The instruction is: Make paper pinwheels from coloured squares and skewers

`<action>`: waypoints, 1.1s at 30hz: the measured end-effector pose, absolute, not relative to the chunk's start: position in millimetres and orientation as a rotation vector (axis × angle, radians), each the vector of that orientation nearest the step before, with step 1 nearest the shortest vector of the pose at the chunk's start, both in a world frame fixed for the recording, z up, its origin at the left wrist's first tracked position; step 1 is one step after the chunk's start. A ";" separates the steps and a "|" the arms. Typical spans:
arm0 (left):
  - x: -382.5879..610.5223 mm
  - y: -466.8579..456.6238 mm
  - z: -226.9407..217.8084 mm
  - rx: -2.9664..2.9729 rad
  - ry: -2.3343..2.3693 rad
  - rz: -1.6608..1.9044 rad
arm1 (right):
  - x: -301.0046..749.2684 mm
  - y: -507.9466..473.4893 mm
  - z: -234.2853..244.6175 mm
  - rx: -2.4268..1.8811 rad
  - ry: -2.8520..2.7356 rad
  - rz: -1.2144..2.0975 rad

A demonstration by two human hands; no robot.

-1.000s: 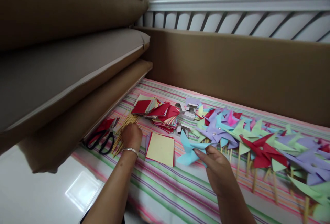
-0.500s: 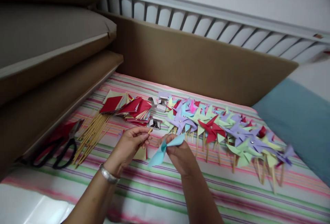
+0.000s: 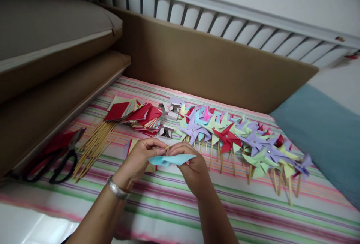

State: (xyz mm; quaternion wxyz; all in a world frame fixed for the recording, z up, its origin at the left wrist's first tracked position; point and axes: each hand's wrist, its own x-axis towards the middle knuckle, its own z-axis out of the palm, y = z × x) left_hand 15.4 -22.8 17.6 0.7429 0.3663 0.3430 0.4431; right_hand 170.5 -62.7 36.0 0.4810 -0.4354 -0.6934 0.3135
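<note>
My left hand (image 3: 146,153), with a silver bracelet at the wrist, pinches a thin wooden stick (image 3: 167,147) whose end shows between the two hands. Closed around a light blue paper pinwheel (image 3: 177,159) is my right hand (image 3: 191,165). The pinwheel's folded blades lie across the fingertips of both hands, right at the stick's end. Most of the stick is hidden, and I cannot tell whether it is joined to the paper. Below the left hand, a few coloured paper sheets (image 3: 152,168) are partly covered.
Black-handled scissors (image 3: 66,159) and a bundle of wooden sticks (image 3: 97,144) lie at left. Behind are stacked paper squares (image 3: 146,116) and small open boxes (image 3: 165,131). Many finished pinwheels (image 3: 227,137) spread to the right on the striped cloth (image 3: 180,206). A brown board (image 3: 219,64) stands behind.
My hands have come together. The blue pinwheel has turned and moved left to meet the stick's end. The view has shifted slightly.
</note>
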 end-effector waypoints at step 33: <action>15.9 -22.4 13.6 0.940 0.756 0.993 | 161.9 -58.2 21.3 -1.031 -1.542 0.589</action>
